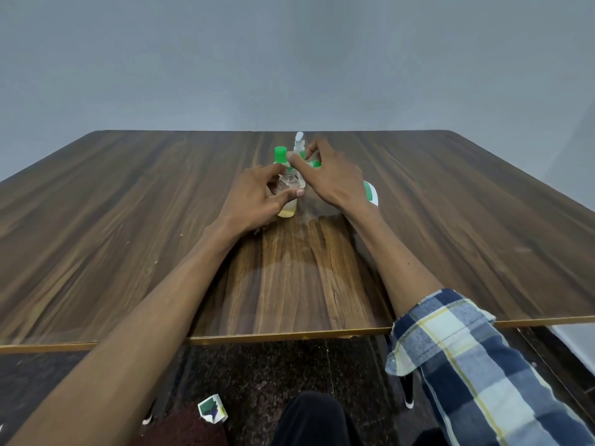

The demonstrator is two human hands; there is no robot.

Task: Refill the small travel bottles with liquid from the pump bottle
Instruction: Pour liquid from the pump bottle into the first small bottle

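Both my hands are out over the wooden counter point(128, 220), working at a tight cluster of bottles near its far middle. My left hand point(254, 197) has its grip closed around a small clear travel bottle point(287, 201) (thumb across the front, fingers curled behind it); the bottle stands upright on the counter with a little yellowish liquid at the bottom and its threaded neck is bare. My right hand point(328, 178) is just beside it, grip pinched on something small and pale at the fingertips right over that neck; looks like a cap or nozzle part, but I cannot tell which. Behind my fingers stands the pump bottle point(299, 143), white pump head up, its body mostly hidden by my right hand. A second travel bottle with a green cap point(280, 154) stands upright just left of the pump, touching or nearly touching the cluster. A bit of green shows by my right knuckles, and a white-and-green item point(371, 193) sticks out past my right wrist (too hidden to identify). My right arm wears a rolled plaid sleeve point(467, 358). On the dark floor below lies a small torn packet point(212, 408).
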